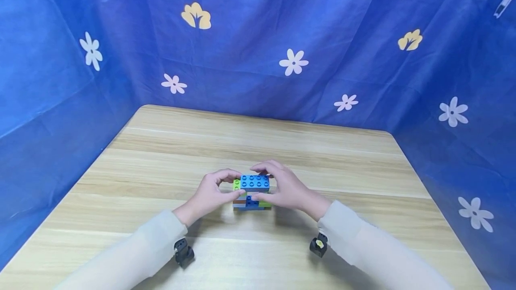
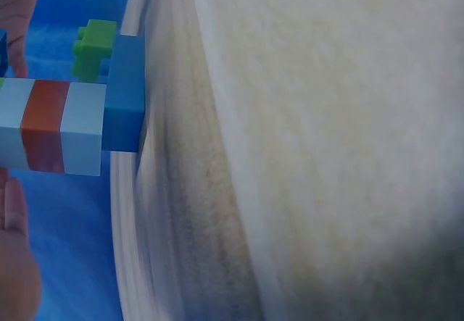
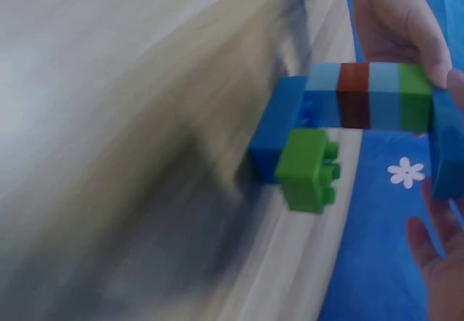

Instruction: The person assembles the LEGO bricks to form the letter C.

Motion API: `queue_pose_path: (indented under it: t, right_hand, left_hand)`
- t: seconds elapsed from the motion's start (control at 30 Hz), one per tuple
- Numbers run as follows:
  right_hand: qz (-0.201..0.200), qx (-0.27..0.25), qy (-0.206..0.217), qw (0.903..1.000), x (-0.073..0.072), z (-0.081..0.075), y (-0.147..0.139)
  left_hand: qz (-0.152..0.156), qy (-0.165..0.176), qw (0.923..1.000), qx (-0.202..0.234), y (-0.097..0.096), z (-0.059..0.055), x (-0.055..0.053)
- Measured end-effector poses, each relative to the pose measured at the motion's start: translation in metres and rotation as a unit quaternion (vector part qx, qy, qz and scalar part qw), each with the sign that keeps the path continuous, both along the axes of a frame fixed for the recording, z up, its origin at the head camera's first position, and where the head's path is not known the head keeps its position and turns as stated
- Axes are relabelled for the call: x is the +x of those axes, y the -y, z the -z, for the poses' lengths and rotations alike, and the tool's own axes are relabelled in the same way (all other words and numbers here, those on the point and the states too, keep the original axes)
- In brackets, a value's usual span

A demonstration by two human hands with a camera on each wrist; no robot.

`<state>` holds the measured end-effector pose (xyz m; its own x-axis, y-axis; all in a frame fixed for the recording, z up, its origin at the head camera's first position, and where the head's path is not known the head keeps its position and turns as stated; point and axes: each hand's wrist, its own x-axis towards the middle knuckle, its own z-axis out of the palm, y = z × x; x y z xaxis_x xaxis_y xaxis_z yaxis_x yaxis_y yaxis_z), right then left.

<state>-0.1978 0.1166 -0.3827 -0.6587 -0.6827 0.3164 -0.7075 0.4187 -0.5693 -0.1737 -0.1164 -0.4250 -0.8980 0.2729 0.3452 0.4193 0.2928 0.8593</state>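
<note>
A small structure of toy building bricks stands on the table between both hands. Its blue base brick (image 3: 279, 125) carries a column of light blue, brown (image 2: 45, 127) and green bricks at the left and a lower green brick (image 3: 304, 169) at the right. On top of the column lies a blue eight-stud brick (image 1: 255, 182), jutting out rightward. The left hand (image 1: 211, 191) pinches the column's upper end, its thumb at the top brick's front left corner. Curved round the top brick's right end, the right hand (image 1: 288, 187) has fingers behind and the thumb in front, low.
The wooden table (image 1: 181, 147) has rounded far corners. Blue cloth (image 1: 242, 35) with flowers hangs behind and at both sides. A dark wrist camera (image 1: 184, 252) sits under the left sleeve, another wrist camera (image 1: 318, 245) under the right.
</note>
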Motion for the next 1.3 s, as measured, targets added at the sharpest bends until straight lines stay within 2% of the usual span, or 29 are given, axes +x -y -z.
queue_pose_path:
  t: [0.13,0.3,0.57,0.77,1.0,1.17,1.3]
  right_hand:
    - [0.006,-0.027,-0.007,0.9996,0.002,0.006,-0.013]
    - [0.021,-0.033,-0.019,0.9991,0.002,0.013,-0.031]
    - [0.065,-0.019,0.018,0.9975,0.004,0.031,-0.069]
    - [0.082,-0.014,0.008,0.9965,0.006,0.050,-0.100]
    - [0.114,-0.002,0.022,0.9932,0.014,0.067,-0.133]
    - [0.144,0.024,0.015,0.9892,0.018,0.077,-0.150]
    - [0.147,0.026,0.006,0.9888,0.021,0.080,-0.159]
  left_hand:
    - [-0.007,-0.005,1.0000,-0.005,0.000,0.001,0.000]
    - [-0.008,0.002,1.0000,-0.004,0.001,0.001,0.001]
    - [-0.006,0.012,0.9999,-0.008,0.001,0.003,0.002]
    - [-0.007,0.006,0.9999,-0.012,0.000,0.003,0.002]
    - [-0.007,0.004,0.9999,-0.010,-0.001,0.003,0.002]
    - [-0.007,0.002,0.9999,-0.008,-0.001,0.003,0.001]
    - [-0.006,0.000,1.0000,-0.006,0.000,0.005,0.000]
